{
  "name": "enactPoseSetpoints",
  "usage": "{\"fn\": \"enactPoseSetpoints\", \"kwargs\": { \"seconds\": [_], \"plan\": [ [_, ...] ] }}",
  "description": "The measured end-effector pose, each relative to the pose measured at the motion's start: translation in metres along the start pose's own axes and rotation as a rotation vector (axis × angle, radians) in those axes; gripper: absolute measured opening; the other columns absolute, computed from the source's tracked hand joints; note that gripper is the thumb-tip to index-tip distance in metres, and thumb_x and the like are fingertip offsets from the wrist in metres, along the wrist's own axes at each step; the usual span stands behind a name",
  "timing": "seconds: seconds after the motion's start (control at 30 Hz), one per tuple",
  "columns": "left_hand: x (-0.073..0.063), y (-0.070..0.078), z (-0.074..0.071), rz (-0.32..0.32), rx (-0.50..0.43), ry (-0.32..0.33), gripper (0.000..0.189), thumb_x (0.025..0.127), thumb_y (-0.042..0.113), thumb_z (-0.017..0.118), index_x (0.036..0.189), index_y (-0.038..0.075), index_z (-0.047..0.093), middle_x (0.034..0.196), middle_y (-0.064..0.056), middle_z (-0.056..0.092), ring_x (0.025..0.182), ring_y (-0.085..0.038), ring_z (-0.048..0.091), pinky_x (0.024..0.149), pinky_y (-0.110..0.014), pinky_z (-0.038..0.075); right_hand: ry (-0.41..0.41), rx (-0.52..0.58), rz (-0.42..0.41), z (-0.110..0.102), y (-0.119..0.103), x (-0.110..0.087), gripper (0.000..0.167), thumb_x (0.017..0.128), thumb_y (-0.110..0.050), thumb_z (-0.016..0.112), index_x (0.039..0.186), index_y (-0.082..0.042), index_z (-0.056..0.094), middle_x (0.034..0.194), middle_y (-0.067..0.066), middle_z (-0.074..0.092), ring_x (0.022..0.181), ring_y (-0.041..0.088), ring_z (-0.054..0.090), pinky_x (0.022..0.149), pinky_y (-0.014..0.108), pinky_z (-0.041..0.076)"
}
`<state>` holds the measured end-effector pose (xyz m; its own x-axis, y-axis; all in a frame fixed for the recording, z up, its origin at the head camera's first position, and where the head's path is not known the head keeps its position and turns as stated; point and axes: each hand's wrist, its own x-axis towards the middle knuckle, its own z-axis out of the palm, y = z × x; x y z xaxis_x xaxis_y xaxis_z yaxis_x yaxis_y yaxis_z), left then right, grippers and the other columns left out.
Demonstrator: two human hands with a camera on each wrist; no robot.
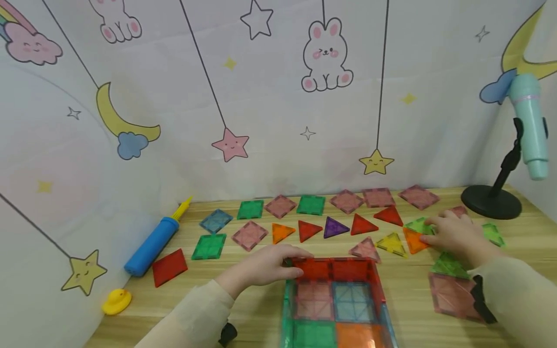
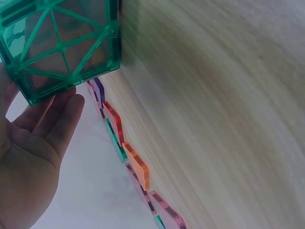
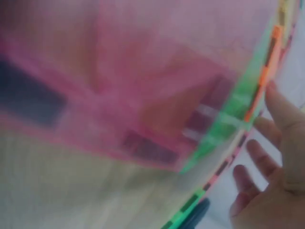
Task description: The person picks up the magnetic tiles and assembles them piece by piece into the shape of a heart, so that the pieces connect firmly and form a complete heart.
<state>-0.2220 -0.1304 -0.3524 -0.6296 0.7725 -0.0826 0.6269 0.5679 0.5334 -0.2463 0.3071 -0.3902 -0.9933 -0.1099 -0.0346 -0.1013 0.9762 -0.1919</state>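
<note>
A box of translucent magnetic tiles (image 1: pixel 377 282) stands at the front middle, with red, green and blue walls. My left hand (image 1: pixel 271 265) holds its back left corner, thumb and fingers on either side of the wall. In the left wrist view the fingers lie behind a green wall tile (image 2: pixel 59 47). My right hand (image 1: pixel 454 237) is over the loose tiles at the right, fingertips at a light green tile (image 1: pixel 417 224) and an orange triangle tile (image 1: pixel 415 241). Its fingers look spread and loosely bent in the right wrist view. Contact is hard to tell.
Rows of loose tiles, including a purple triangle (image 1: pixel 335 227), lie behind the box. A large pink tile (image 1: pixel 452 295) lies under the right forearm. A blue pump (image 1: pixel 152 246) and yellow duck (image 1: pixel 116 301) are at left; a microphone on a stand (image 1: pixel 491 200) is at back right.
</note>
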Motion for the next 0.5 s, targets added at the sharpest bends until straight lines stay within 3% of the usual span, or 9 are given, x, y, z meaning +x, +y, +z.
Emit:
{"fn": "enactPoseSetpoints", "kwargs": {
  "seconds": [0.23,0.5],
  "plan": [
    [-0.0003,0.0009,-0.0002,0.001,0.011,0.007,0.038,0.094,0.029,0.058,0.132,0.023,0.055,0.128,0.008,0.055,0.117,-0.009,0.049,0.096,-0.03,0.041,-0.054,-0.001,0.026,-0.0011,0.0016,-0.0022,0.08,0.078,-0.066,0.059,0.129,-0.004,0.053,0.125,0.037,0.035,0.102,0.062,0.031,0.076,0.069,0.029],
    [-0.001,0.0002,0.0002,-0.007,0.02,0.012,0.038,0.094,0.028,0.059,0.132,0.024,0.056,0.128,0.008,0.055,0.116,-0.008,0.05,0.095,-0.029,0.042,-0.121,-0.09,0.033,-0.0052,-0.0007,-0.0023,0.098,0.068,-0.081,0.05,0.132,-0.007,0.053,0.124,0.035,0.039,0.099,0.06,0.033,0.077,0.072,0.028]
  ]
}}
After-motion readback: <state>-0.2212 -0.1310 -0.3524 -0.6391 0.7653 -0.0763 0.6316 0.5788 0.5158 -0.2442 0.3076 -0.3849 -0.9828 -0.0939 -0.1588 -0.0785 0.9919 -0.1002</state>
